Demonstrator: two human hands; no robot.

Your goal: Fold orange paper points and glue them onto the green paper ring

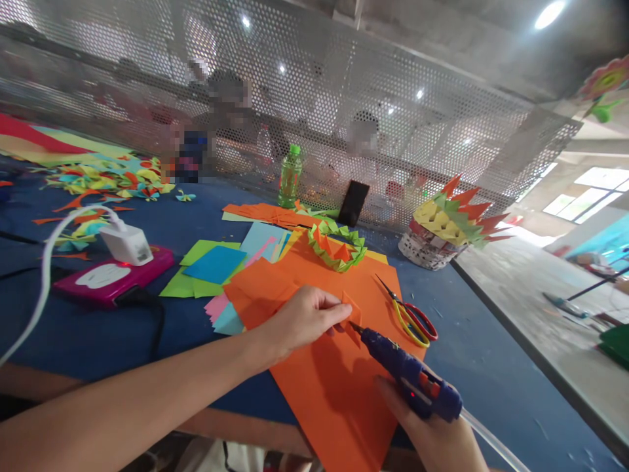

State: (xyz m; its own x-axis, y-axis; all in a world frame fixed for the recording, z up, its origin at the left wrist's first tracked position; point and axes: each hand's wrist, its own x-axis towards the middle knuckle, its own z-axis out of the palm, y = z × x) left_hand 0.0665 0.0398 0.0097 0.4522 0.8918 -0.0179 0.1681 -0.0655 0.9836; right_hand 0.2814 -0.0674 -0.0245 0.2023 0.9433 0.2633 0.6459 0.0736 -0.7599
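Between its thumb and fingers, my left hand [314, 318] pinches a small folded piece of orange paper [354, 307]. My right hand [437, 429] is wrapped round a blue hot glue gun [398, 360], whose nozzle points at the folded piece and meets or nearly meets it. A clear glue stick [491, 442] sticks out of the gun's back end. Both hands are over large orange paper sheets [339, 400]. Beyond them lies a ring of folded green and orange paper [339, 246]. Scissors [413, 319] with red and yellow handles rest on the right of the sheets.
A magenta power strip [115, 278] with a white charger [126, 241] stands left, beside green and blue paper [216, 263]. Behind are a green bottle [289, 177], a dark phone [354, 203] and a paper-pointed basket [432, 229]. A perforated metal screen [314, 85] borders the table.
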